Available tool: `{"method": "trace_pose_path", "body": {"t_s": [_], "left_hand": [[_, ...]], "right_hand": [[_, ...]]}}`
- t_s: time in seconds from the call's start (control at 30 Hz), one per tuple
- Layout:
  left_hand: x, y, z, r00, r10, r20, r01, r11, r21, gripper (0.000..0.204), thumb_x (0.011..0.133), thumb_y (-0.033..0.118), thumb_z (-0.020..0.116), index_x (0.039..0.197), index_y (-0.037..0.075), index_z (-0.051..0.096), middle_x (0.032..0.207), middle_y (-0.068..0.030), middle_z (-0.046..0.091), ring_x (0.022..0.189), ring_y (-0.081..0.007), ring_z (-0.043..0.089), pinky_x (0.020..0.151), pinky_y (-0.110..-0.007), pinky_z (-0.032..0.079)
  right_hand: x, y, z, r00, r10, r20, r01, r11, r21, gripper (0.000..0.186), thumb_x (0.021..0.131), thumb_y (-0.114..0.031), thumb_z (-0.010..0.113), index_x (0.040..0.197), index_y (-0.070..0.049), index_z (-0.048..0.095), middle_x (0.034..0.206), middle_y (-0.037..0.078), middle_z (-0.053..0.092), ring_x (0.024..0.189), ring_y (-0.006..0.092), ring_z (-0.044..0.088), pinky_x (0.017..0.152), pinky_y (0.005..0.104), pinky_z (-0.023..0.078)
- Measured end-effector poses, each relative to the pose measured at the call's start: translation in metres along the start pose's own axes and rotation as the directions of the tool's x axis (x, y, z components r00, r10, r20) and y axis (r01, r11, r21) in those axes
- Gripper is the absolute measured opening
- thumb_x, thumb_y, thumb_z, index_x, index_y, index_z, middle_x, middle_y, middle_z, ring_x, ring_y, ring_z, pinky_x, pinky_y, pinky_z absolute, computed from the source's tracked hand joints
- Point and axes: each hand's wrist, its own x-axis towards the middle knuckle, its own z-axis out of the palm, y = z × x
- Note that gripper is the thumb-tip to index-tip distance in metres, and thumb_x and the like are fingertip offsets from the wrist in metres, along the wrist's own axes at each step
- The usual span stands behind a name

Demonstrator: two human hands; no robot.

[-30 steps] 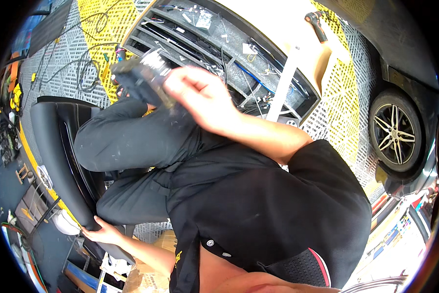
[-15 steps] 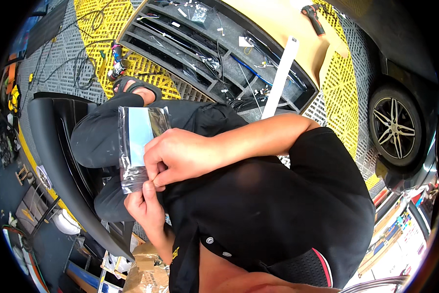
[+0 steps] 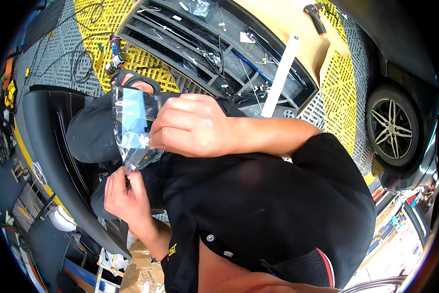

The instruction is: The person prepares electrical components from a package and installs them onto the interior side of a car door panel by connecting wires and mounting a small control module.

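Between my two hands a clear plastic bag [image 3: 135, 155] is stretched over my lap, with a light blue sheet or card [image 3: 133, 110] inside it. My left hand [image 3: 127, 193] pinches the bag's lower edge between thumb and fingers. Closed around the bag's right side is my right hand [image 3: 190, 126]; its fingertips are partly hidden behind the knuckles. Something dark shows inside the bag next to the right fingers, too small to name.
A black foam-lined tray [image 3: 258, 100] with cables lies ahead, a white strip [image 3: 281, 73] across its right end. A cordless drill [image 3: 314, 19] rests on cardboard behind. A black curved panel [image 3: 48, 161] stands at my left; a car wheel [image 3: 392, 124] is right.
My hands have moved apart: the right went up and right, the left down and left. The bag is now pulled taut and creased between them.
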Motion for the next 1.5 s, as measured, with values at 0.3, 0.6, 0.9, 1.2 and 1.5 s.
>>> {"method": "trace_pose_path", "body": {"t_s": [0.3,0.6,0.9,1.2,1.5], "left_hand": [[-0.017,-0.034,-0.005,0.937,-0.349,-0.008,0.347,0.934,-0.080,0.005,0.089,0.001,0.062,0.086,-0.003,0.064,0.075,-0.0211,0.062,0.065,-0.0391,0.062,0.060,-0.042,0.048],[-0.055,-0.072,0.069,0.763,-0.646,0.003,0.324,0.379,-0.867,0.029,0.100,0.000,0.055,0.128,-0.003,0.061,0.118,-0.0112,0.069,0.107,-0.0169,0.065,0.093,-0.030,0.052],[-0.076,-0.067,0.118,0.972,-0.161,0.171,-0.101,-0.945,-0.312,0.069,0.104,0.056,0.031,0.156,0.010,0.036,0.156,-0.0170,0.043,0.140,-0.0368,0.046,0.108,-0.059,0.043],[-0.078,-0.064,0.092,0.940,-0.283,0.193,-0.207,-0.918,-0.338,0.070,0.105,0.063,0.029,0.156,0.016,0.035,0.154,-0.0129,0.046,0.139,-0.0334,0.048,0.105,-0.054,0.048],[-0.096,-0.056,0.115,0.978,-0.157,0.141,-0.084,-0.903,-0.421,0.076,0.097,0.037,0.067,0.160,0.022,0.027,0.152,-0.0134,0.048,0.135,-0.0377,0.052,0.101,-0.060,0.051]], "right_hand": [[0.012,0.045,0.024,0.919,0.368,0.140,-0.391,0.891,0.232,0.048,0.087,-0.030,0.077,0.123,-0.004,0.061,0.114,0.011,0.068,0.111,0.0278,0.063,0.099,0.0396,0.049],[0.041,0.051,0.071,0.500,0.543,0.675,-0.866,0.293,0.406,0.038,0.103,-0.030,0.064,0.122,0.002,0.070,0.085,-0.004,0.065,0.075,0.0034,0.052,0.069,0.0197,0.045],[0.131,-0.069,0.060,0.807,0.189,0.560,-0.332,0.929,0.164,0.007,0.093,-0.007,0.072,0.097,-0.001,0.069,0.076,0.009,0.066,0.064,0.0177,0.063,0.061,0.0277,0.050],[0.149,-0.084,0.053,0.751,0.314,0.581,-0.493,0.852,0.178,0.010,0.101,-0.007,0.064,0.102,0.003,0.067,0.079,-0.003,0.060,0.069,0.0024,0.046,0.062,0.0175,0.035],[0.139,-0.110,0.028,0.805,0.323,0.497,-0.519,0.789,0.328,0.012,0.101,-0.007,0.060,0.103,0.005,0.062,0.088,0.002,0.064,0.074,0.0042,0.049,0.069,0.0174,0.036]]}}
